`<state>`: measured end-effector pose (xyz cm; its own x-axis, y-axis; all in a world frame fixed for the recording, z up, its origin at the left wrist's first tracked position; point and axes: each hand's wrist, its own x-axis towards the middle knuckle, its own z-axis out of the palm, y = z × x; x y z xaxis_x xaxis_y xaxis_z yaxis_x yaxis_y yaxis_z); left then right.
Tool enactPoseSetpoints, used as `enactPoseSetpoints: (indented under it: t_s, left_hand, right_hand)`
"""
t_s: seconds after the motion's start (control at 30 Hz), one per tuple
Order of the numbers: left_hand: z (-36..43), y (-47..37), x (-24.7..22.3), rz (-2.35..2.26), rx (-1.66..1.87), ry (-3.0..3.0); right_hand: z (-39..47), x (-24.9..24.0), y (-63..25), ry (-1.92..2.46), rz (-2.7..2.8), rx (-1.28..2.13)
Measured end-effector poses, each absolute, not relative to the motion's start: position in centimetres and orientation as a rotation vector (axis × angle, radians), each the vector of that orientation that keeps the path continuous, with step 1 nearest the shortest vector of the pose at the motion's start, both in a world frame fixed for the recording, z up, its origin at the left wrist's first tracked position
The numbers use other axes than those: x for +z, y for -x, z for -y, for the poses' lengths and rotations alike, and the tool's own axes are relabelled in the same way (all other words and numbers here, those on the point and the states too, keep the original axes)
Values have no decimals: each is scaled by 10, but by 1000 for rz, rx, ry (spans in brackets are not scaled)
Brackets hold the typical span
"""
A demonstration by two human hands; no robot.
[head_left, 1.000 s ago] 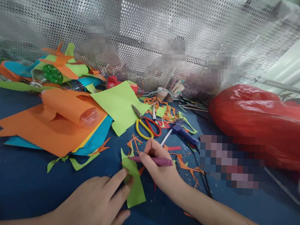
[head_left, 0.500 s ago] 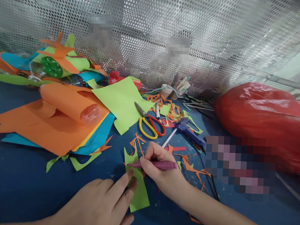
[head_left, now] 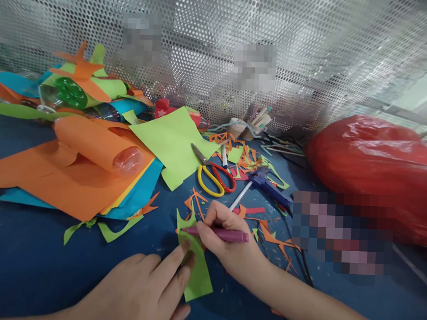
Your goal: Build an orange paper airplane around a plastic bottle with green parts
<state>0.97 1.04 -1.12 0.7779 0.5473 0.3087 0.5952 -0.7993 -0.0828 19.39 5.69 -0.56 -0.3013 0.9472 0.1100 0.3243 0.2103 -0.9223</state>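
Note:
Pinched in the fingers of my right hand [head_left: 228, 231] is a purple marker [head_left: 231, 235], its tip touching the upper left part of a green paper strip [head_left: 198, 279]. The strip lies on the blue table and its top edge is cut into a curve with points. My left hand [head_left: 147, 284] rests flat, fingers stretched out, with the fingertips pressing on the strip's left edge. Scissors [head_left: 216, 180] with one yellow and one red handle lie beyond the strip, beside a larger green sheet [head_left: 175, 144].
A blue glue gun [head_left: 269, 186] lies among orange and green paper scraps [head_left: 247, 156]. At left, an orange-wrapped bottle [head_left: 90, 143] sits on stacked coloured paper [head_left: 56, 186]. A red plastic bag [head_left: 375, 172] fills the right. Perforated metal sheeting [head_left: 204, 37] stands behind.
The purple marker and my right hand have shifted very slightly to the left over the green strip. My left hand stays in place.

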Motion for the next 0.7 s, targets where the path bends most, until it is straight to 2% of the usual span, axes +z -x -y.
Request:
enactPoseSetpoints:
  t_s: [0.7]
  left_hand:
    - [-8, -5, -15, 922, -334, 2835]
  right_hand:
    - [-60, 1, -198, 1339, 1619, 994]
